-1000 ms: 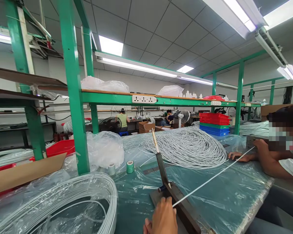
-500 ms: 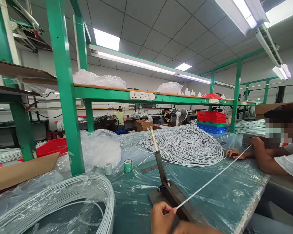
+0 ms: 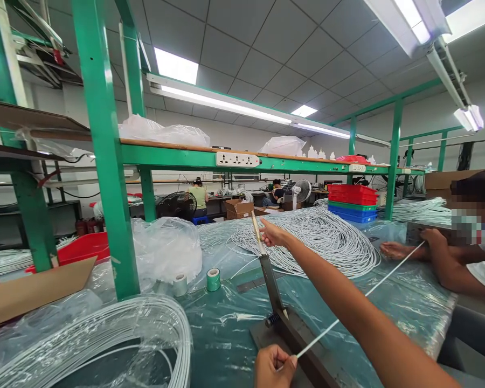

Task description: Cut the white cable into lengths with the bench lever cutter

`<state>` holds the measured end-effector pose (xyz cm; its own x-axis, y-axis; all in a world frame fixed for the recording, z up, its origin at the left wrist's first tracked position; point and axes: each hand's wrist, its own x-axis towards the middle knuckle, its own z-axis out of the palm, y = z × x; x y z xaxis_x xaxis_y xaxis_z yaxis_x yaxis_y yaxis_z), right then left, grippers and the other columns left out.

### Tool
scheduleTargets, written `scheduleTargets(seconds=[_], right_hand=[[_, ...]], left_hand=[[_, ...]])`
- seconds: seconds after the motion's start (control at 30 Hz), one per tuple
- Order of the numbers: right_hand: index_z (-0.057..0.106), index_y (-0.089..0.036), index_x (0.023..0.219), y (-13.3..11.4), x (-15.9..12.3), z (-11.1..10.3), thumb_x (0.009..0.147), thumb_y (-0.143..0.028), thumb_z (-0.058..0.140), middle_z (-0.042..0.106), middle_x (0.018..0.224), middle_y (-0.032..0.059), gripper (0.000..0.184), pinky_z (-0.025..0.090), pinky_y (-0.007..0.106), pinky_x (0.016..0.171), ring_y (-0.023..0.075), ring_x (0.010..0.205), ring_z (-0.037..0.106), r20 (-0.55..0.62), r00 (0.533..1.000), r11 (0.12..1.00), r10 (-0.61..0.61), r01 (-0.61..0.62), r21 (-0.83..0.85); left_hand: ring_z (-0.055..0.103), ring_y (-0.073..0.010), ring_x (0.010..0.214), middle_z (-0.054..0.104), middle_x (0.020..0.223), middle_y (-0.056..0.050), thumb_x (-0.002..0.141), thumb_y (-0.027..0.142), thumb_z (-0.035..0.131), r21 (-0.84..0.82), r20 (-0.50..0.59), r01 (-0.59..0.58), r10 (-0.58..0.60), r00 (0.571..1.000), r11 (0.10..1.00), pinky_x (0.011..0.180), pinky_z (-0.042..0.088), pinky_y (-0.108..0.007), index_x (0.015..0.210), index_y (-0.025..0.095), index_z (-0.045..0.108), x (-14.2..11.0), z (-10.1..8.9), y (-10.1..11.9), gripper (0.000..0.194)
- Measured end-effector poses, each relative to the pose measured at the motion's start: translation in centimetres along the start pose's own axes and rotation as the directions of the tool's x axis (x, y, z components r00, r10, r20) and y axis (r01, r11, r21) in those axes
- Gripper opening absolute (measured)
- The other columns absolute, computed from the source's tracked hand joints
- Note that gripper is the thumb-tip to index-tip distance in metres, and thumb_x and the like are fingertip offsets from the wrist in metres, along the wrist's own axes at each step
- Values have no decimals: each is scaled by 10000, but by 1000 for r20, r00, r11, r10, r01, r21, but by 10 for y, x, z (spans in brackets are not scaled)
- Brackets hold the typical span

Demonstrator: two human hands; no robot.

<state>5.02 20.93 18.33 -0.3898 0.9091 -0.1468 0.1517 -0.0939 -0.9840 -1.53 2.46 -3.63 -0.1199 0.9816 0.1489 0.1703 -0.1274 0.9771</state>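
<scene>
At the bottom, my left hand (image 3: pixel 275 365) pinches the end of a thin white cable (image 3: pixel 361 299) between thumb and fingers. That cable runs taut up to the right, passing behind my right forearm to a co-worker's hand (image 3: pixel 434 237). Below it sits a metal lever cutter (image 3: pixel 275 285) with its arm raised. My right hand (image 3: pixel 272 235) is at the pale handle (image 3: pixel 257 234) of this lever, fingers apart and not wrapped round it. Whether the fingertips touch the handle is hard to make out.
A large coil of white cable (image 3: pixel 307 242) lies behind the cutter, and a plastic-wrapped coil (image 3: pixel 178 334) at left front. Tape rolls (image 3: pixel 213 279), a clear plastic bag (image 3: pixel 165 248), a green post (image 3: pixel 105 161) and stacked trays (image 3: pixel 351 202) stand around. A co-worker sits at right.
My right hand has risen from the bottom of the view to the lever's handle. My left hand still pinches the cable. The co-worker's hands have shifted slightly rightward in view.
</scene>
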Motion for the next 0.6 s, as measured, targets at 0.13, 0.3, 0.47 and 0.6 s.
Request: scheduleTargets(seconds=[0.13,0.3,0.47,0.6], right_hand=[[509,-136,812,-4,6,9,839,-560,300,440,575,-47,473,296,184,366,40,394,333,38,999,998,28,-30,55],[498,-155,881,-8,-19,1,830,-607,195,420,519,-56,546,269,169,350,41,355,313,43,999,994,-18,13,105],[514,-199,924,-9,-97,-30,797,-647,175,517,495,-10,576,371,158,412,72,405,465,123,988,984,-97,77,162],[537,-181,870,21,-183,-52,789,-626,296,613,612,59,513,466,226,511,128,526,585,133,990,971,-43,10,238]], left_hand=[[310,-99,464,336,439,56,545,395,558,-57,7,38,-38,999,998,497,230,-255,455,202,410,-2,-3,8,259],[306,-98,469,340,448,50,532,358,535,-63,-3,63,-63,998,996,510,218,-265,444,208,404,-6,-4,22,218],[282,-93,471,311,433,61,527,342,510,-70,-9,85,-85,996,994,506,198,-253,433,207,390,-10,-2,30,203],[270,-92,461,315,416,60,490,358,491,-83,-29,103,-106,994,991,498,182,-255,418,209,395,-12,-1,35,191]])
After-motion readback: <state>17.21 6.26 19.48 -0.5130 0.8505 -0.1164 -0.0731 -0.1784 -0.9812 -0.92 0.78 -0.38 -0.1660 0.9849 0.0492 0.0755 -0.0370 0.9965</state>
